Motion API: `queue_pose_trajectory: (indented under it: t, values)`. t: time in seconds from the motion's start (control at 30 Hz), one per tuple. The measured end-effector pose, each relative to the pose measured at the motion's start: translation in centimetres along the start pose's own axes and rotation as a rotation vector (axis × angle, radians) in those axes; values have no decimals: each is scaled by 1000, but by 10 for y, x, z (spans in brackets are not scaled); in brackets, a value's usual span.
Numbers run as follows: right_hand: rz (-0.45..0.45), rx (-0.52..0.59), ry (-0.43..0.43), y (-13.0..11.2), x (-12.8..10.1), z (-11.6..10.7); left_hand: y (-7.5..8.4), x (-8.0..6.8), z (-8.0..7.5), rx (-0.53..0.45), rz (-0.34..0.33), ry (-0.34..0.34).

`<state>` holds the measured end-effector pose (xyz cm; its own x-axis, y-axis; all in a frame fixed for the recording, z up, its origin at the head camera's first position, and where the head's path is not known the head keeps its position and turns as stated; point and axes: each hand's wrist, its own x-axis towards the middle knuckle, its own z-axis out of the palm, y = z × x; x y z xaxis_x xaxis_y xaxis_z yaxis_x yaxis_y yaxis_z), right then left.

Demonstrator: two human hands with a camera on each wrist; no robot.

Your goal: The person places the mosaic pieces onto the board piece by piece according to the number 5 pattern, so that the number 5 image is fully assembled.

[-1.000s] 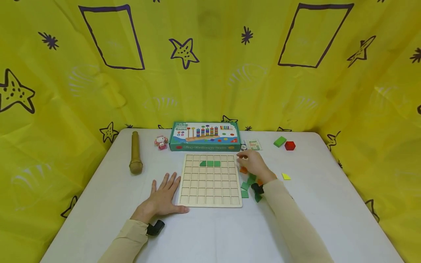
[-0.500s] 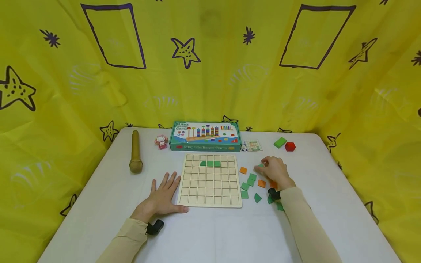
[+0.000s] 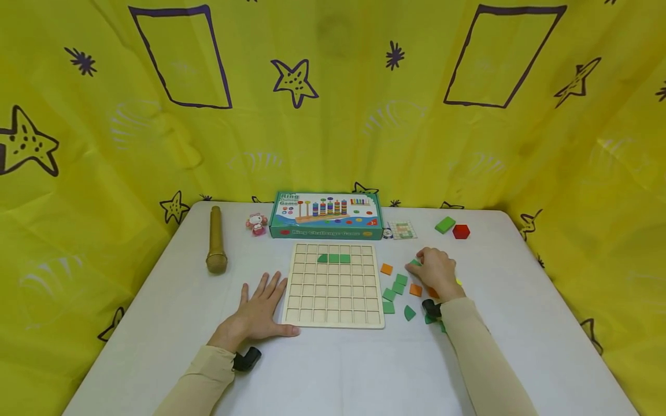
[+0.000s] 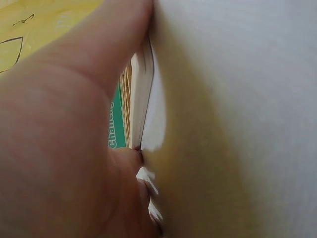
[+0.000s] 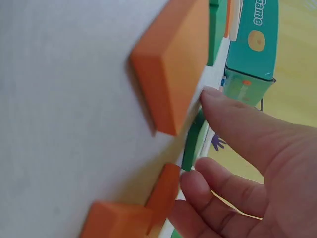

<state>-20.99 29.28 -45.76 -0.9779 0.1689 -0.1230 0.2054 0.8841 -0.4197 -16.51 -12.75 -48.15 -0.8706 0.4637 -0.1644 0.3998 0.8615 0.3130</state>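
A wooden grid board (image 3: 333,326) lies mid-table, with a row of green pieces (image 3: 334,258) in its upper cells, the leftmost with a curved corner. My left hand (image 3: 260,315) rests flat on the table, fingers spread, at the board's left edge and lower left corner. Right of the board, my right hand (image 3: 438,271) pinches a green tile (image 5: 193,141) between thumb and fingers, low at the tabletop. Around it lie loose green square tiles (image 3: 398,288), orange tiles (image 3: 387,269) and a green quarter-round piece (image 3: 409,313). Some pieces are partly hidden under the right wrist.
Behind the board stands a Ring Challenge Game box (image 3: 326,216), with a pattern card (image 3: 403,230) beside it. A pink figurine (image 3: 256,224) and a gold microphone-shaped object (image 3: 216,242) are at left. A green block (image 3: 445,225) and a red block (image 3: 461,231) sit back right.
My right hand has moved right, from the board's right edge to a green tile among the loose pieces, and has stayed there over the last half second. The left hand has not moved.
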Motion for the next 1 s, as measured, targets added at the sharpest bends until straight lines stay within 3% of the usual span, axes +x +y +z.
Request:
queue_pose_trajectory:
  t: [0.37,0.6,0.83,1.0]
  values:
    - [-44,-23,12,1,-1,1,-1,-1,0,3,-9,-9]
    - [-119,47,35,-7,-2,2,0,-2,0,-3,-11,-13]
    - [-158,128,4,-20,-1,7,0,0,1,5,-6,-16]
    - [-264,184,32,-30,3,13,0,0,0,3,-3,-17]
